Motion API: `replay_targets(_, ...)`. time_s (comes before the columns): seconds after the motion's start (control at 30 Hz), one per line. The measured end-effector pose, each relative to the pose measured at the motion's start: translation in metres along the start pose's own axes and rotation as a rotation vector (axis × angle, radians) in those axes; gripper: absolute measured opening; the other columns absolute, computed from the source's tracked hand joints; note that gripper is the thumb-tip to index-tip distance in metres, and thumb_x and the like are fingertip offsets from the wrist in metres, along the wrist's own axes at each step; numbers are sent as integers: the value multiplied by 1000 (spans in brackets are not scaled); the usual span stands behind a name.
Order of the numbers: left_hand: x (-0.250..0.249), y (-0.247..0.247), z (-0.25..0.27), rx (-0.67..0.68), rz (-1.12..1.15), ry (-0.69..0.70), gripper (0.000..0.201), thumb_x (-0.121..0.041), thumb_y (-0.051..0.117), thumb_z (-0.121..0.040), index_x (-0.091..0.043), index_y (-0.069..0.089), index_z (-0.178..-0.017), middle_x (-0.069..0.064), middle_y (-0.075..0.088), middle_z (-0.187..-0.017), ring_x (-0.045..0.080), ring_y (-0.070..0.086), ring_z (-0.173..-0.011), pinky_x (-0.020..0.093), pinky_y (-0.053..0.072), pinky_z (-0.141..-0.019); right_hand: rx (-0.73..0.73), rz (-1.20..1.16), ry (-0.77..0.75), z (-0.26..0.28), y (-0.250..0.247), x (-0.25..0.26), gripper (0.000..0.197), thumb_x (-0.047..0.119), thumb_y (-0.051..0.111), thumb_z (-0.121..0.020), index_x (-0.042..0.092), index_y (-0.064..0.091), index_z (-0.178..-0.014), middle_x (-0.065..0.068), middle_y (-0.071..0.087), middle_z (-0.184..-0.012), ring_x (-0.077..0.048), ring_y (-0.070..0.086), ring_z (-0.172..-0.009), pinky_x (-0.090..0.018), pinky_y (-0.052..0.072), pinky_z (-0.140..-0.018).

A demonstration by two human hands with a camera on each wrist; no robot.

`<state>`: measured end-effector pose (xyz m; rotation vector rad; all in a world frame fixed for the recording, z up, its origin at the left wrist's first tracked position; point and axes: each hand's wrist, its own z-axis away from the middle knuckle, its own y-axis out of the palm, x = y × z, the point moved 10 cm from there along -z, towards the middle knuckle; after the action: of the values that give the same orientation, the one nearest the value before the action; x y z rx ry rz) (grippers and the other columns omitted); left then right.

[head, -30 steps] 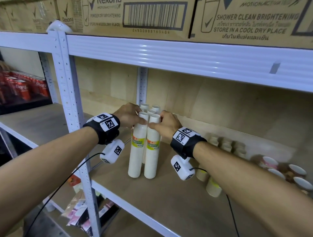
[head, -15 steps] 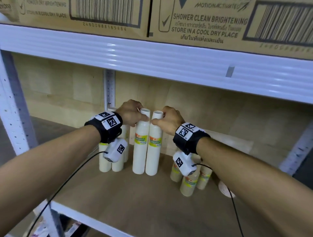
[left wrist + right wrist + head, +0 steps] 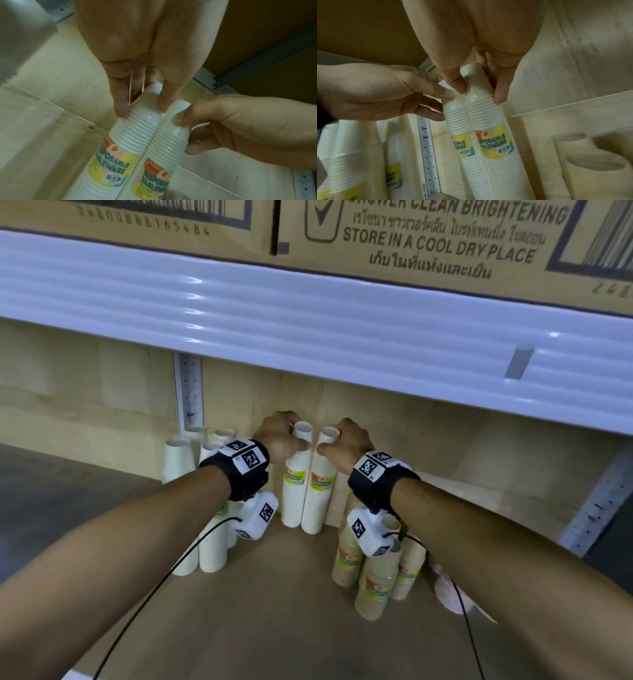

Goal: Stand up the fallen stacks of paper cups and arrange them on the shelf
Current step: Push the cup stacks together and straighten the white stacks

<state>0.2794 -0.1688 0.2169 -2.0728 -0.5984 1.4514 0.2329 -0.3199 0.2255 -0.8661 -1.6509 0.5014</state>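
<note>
Two tall white paper cup stacks stand upright and touching, close to the back wall of the wooden shelf. My left hand grips the top of the left stack, and my right hand grips the top of the right stack. In the left wrist view my left hand pinches the left stack with thumb and fingers. In the right wrist view my right hand pinches the right stack the same way. Both stacks carry yellow-green labels.
Several more white stacks stand upright at the left by the perforated upright. Brown cup stacks stand at the right under my right wrist, with a fallen patterned stack beyond. The white shelf beam hangs low overhead.
Both hands have carried the two white stacks to the right, away from the other white stacks, and deeper toward the back wall. The grips are unchanged.
</note>
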Motion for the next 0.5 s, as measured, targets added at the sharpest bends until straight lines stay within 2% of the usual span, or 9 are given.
replay_targets(0.13, 9, 10, -13, 0, 13, -6, 40, -21, 76, -79, -19, 60, -116, 1, 66, -105, 21, 64, -96, 30, 51, -76, 1, -23, 28, -10, 4, -7, 49, 28, 72, -80, 11, 51, -121, -4, 59, -123, -23, 61, -104, -29, 46, -72)
replay_targets(0.27, 16, 16, -22, 1, 2, -8, 42, -21, 75, -80, -18, 59, -119, 1, 65, -109, 20, 63, -97, 30, 50, -76, 3, -61, 42, -18, 8, -11, 47, 24, 70, -84, 10, 49, -124, -2, 59, -126, -20, 61, -102, -24, 42, -66)
replay_targets(0.37, 21, 19, -29, 7, -22, -14, 42, -23, 74, -81, -17, 59, -119, 1, 64, -109, 19, 62, -96, 29, 48, -74, 18, -77, 61, -21, 12, -14, 48, 23, 69, -85, 9, 48, -127, -3, 58, -128, -22, 61, -108, -20, 37, -53)
replay_targets(0.43, 24, 21, -32, 7, -24, -22, 42, -24, 74, -81, -16, 59, -119, 1, 64, -108, 20, 62, -96, 29, 49, -74, 22, -89, 70, -24, 16, -17, 44, 21, 68, -87, 10, 51, -126, -3, 58, -130, -22, 60, -111, -21, 38, -57)
replay_targets(0.5, 26, 22, -34, 2, -10, -29, 42, -24, 73, -82, -16, 60, -121, 1, 64, -109, 20, 62, -98, 32, 53, -79, 26, -107, 82, -25, 19, -19, 41, 19, 67, -88, 12, 54, -127, -5, 57, -133, -23, 59, -114, -23, 40, -69)
